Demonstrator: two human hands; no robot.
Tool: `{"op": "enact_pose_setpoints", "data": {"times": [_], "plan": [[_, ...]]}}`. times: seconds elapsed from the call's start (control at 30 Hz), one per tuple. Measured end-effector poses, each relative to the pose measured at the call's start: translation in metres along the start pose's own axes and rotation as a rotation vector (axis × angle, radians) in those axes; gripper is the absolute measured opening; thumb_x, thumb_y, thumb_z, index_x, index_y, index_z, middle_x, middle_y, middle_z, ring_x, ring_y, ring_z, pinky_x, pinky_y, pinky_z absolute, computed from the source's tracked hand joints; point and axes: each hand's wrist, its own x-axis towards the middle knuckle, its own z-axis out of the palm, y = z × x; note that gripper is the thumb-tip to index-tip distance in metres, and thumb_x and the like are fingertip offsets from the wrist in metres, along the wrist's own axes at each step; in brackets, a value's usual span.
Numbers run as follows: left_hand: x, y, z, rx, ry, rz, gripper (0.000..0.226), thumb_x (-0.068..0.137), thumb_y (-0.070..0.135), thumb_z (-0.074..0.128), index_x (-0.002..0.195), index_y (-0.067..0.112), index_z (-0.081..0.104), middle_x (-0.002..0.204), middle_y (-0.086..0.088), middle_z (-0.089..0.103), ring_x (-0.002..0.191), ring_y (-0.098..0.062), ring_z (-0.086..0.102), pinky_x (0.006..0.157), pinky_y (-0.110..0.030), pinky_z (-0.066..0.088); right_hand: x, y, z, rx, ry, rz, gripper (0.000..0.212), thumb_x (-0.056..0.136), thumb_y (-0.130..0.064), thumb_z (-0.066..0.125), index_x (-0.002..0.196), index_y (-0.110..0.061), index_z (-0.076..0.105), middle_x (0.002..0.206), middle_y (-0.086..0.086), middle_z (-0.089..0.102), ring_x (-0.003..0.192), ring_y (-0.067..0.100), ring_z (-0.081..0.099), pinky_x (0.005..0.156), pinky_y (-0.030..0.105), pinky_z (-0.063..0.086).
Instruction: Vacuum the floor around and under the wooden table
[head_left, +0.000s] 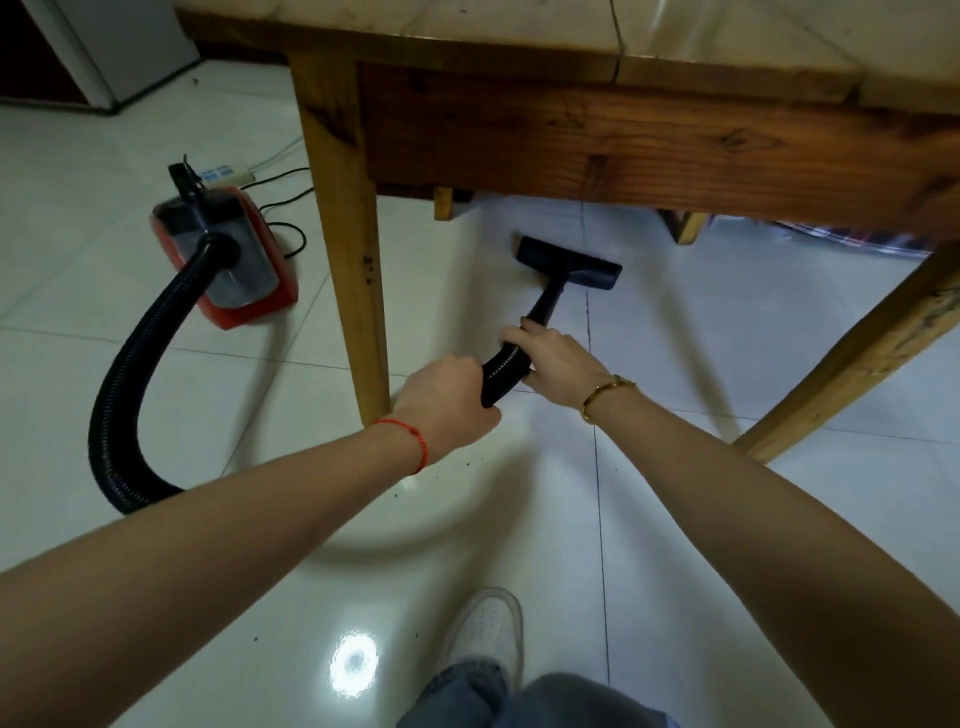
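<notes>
The wooden table stands over a white tiled floor. A black vacuum nozzle lies flat on the tiles under the table's near edge, on a short black tube. My right hand grips the ribbed black hose just behind that tube. My left hand grips the same hose lower down, beside the near left table leg. The hose loops left to the red canister vacuum.
A power strip and black cords lie on the floor behind the canister. A grey cabinet stands at the far left. Another table leg slants at right. Dark specks dot the tiles near my white shoe.
</notes>
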Motion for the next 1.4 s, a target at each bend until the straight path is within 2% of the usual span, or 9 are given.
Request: {"op": "enact_pose_setpoints", "data": {"times": [0.07,0.3,0.5,0.73,0.83,0.93,1.1,1.23,1.4], "plan": [[-0.019,-0.008,-0.002,0.019,-0.002,-0.013,0.015,0.081,0.025,0.061,0.087,0.016,0.051,0.073,0.0,0.054,0.057,-0.014,0.052,0.043,-0.022,0.035,-0.007,-0.016,0.005,0.006,-0.005,-0.04,0.033,0.082,-0.002,0.062,0.112,-0.011,0.051,0.109,0.014,0.053,0.083,0.035,0.06,0.072,0.039,0.053],[-0.071,-0.033,-0.008,0.071,-0.006,-0.05,0.015,0.08,0.026,0.061,0.087,0.017,0.051,0.07,0.002,0.052,0.056,-0.013,0.053,0.046,-0.022,0.039,-0.024,-0.062,0.018,0.009,-0.007,-0.162,0.03,0.085,-0.003,0.058,0.113,-0.012,0.049,0.107,0.012,0.05,0.074,0.029,0.053,0.062,0.03,0.042],[-0.078,-0.044,-0.008,0.07,0.005,-0.064,0.018,0.081,0.027,0.06,0.091,0.018,0.049,0.073,0.001,0.052,0.057,-0.014,0.053,0.045,-0.021,0.038,-0.02,-0.072,0.022,0.006,-0.012,-0.183,0.034,0.086,-0.007,0.061,0.117,-0.015,0.048,0.109,0.011,0.049,0.081,0.031,0.058,0.069,0.038,0.054],[-0.033,-0.032,-0.001,-0.028,0.023,-0.061,0.015,0.078,0.026,0.06,0.087,0.015,0.054,0.072,0.0,0.057,0.06,-0.017,0.057,0.05,-0.027,0.049,0.007,-0.034,0.015,0.033,-0.017,-0.168,0.032,0.084,0.001,0.058,0.111,-0.012,0.05,0.106,0.009,0.049,0.08,0.029,0.054,0.068,0.04,0.051],[-0.005,-0.025,-0.001,-0.073,0.015,-0.062,0.015,0.08,0.026,0.061,0.087,0.016,0.051,0.073,0.0,0.055,0.063,-0.019,0.058,0.047,-0.023,0.041,0.027,-0.012,0.011,0.046,-0.031,-0.157,0.034,0.083,0.004,0.06,0.113,-0.009,0.051,0.11,0.012,0.05,0.082,0.024,0.051,0.074,0.041,0.051],[0.026,-0.022,-0.002,-0.118,0.014,-0.07,0.016,0.082,0.025,0.061,0.086,0.016,0.049,0.069,0.003,0.05,0.062,-0.018,0.054,0.044,-0.021,0.035,0.053,0.01,0.009,0.052,-0.053,-0.14,0.038,0.081,0.008,0.058,0.114,-0.011,0.051,0.113,0.014,0.051,0.087,0.03,0.056,0.078,0.045,0.052],[0.076,-0.021,-0.004,-0.162,0.042,-0.061,0.017,0.083,0.024,0.061,0.089,0.013,0.05,0.077,0.0,0.049,0.067,-0.021,0.053,0.044,-0.022,0.033,0.101,0.044,0.009,0.03,-0.119,-0.038,0.04,0.084,0.003,0.052,0.115,-0.022,0.048,0.141,0.018,0.04,0.106,0.035,0.054,0.083,0.033,0.041],[0.11,-0.02,-0.004,-0.185,0.077,-0.087,0.024,0.084,0.023,0.061,0.103,0.009,0.056,0.085,-0.001,0.05,0.07,-0.019,0.05,0.056,-0.025,0.038,0.129,0.06,0.008,0.069,-0.099,-0.009,0.041,0.083,0.006,0.054,0.112,-0.022,0.047,0.137,0.014,0.044,0.107,0.035,0.055,0.092,0.049,0.047],[0.132,-0.021,0.001,-0.198,0.092,-0.098,0.026,0.084,0.023,0.06,0.103,0.006,0.056,0.086,-0.002,0.048,0.072,-0.019,0.049,0.059,-0.025,0.038,0.145,0.074,0.009,0.083,-0.094,-0.051,0.042,0.081,0.008,0.056,0.11,-0.021,0.047,0.133,0.019,0.046,0.104,0.037,0.057,0.09,0.052,0.048]]}}
